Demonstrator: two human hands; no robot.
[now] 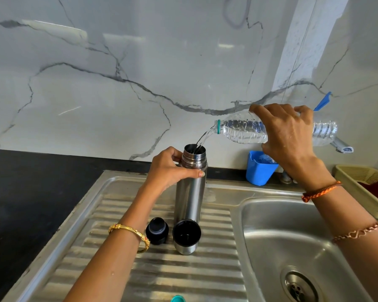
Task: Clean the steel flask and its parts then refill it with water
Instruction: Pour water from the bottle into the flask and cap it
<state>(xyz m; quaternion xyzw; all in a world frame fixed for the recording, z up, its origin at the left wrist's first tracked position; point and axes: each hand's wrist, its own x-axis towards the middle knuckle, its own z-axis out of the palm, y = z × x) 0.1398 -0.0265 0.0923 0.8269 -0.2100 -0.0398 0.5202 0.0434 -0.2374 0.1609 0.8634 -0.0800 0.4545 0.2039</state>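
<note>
The steel flask (190,192) stands upright and uncapped on the ribbed steel drainboard (162,275). My left hand (169,171) grips its upper body just under the threaded neck. My right hand (286,136) holds a clear plastic water bottle (240,131) tipped sideways above the flask. A thin stream of water (202,139) runs from the bottle's mouth into the flask's opening. In front of the flask sit its black stopper (157,231) and its steel cup lid (186,236), open side up.
The sink basin (277,236) with its drain (299,286) lies to the right. A blue plastic cup (260,168) stands behind it by the tap (340,146). A beige basket (362,184) sits far right. A black counter (31,182) spreads left. A teal cap (177,299) shows at the bottom edge.
</note>
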